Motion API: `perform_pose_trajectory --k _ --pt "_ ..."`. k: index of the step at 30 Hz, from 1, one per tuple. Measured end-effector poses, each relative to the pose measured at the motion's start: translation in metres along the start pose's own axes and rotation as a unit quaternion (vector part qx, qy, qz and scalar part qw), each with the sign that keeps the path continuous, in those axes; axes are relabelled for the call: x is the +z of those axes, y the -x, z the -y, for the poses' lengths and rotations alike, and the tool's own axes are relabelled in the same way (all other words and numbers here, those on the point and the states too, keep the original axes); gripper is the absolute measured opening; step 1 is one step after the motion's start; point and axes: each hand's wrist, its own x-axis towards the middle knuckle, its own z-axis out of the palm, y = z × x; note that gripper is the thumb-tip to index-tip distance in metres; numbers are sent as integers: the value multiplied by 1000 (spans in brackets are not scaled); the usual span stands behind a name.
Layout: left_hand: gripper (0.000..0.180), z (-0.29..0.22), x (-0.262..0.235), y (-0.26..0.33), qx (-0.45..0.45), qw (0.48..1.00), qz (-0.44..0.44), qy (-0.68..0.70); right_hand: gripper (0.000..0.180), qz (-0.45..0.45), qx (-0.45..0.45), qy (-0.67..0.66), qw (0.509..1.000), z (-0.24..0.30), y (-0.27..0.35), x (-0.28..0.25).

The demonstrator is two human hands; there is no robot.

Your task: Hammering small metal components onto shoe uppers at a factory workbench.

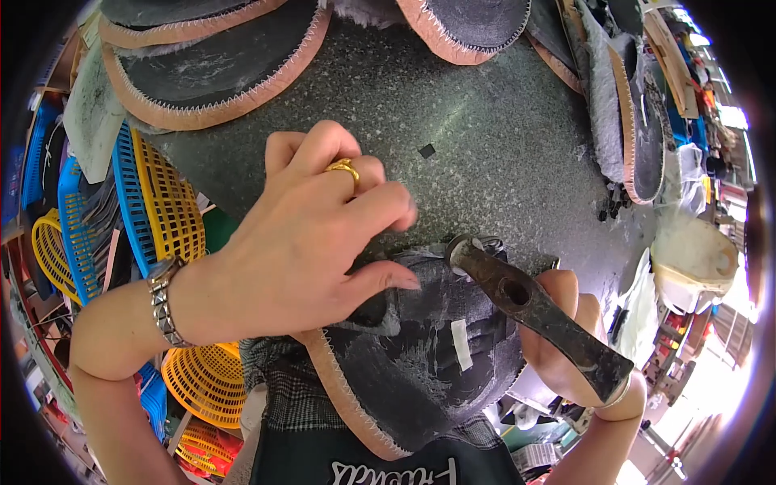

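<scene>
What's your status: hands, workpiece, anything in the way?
Left hand partly over dark, tan-edged workpiece, contact unclear, nothing visibly held. Right hand gripping hammer. Workpiece at near edge of bench. Hammer and left hand hide part of it.

- You are wearing a gold ring and a silver watch.
- Your hammer is showing dark brown-black metal.
- Your black piece is displaying whitish smears, tan edging with white zigzag stitching, and an off-white strip.
- Your worktop is showing dark grey with pale speckles.
- Your checked cloth is mixing black and greyish white.
- Baskets are showing yellow and blue.
</scene>
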Motion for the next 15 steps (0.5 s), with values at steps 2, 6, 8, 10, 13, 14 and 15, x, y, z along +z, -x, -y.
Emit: perform_pose_trajectory --k 2,6,8,10,13,14,15 --pt "29 -8 9 0 -4 998 -60 28 21 -16 -8 17 1000 0 1 5" --pt "27 -4 16 0 11 996 -64 58 16 -57 -12 27 998 1 2 4" --pt "29 -3 14 -1 3 997 -66 50 15 -29 3 43 999 3 2 0" --pt "31 -5 10 0 -10 997 -67 38 14 -1 13 54 998 3 1 0" --pt "30 -5 6 3 89 991 -57 -77 13 -4 25 22 999 1 0 0" --pt "30 -4 8 3 89 992 -57 -76 14 -12 24 19 999 1 0 -2" --pt "29 -3 10 4 110 986 -82 -97 14 -19 23 15 999 1 -1 -4"
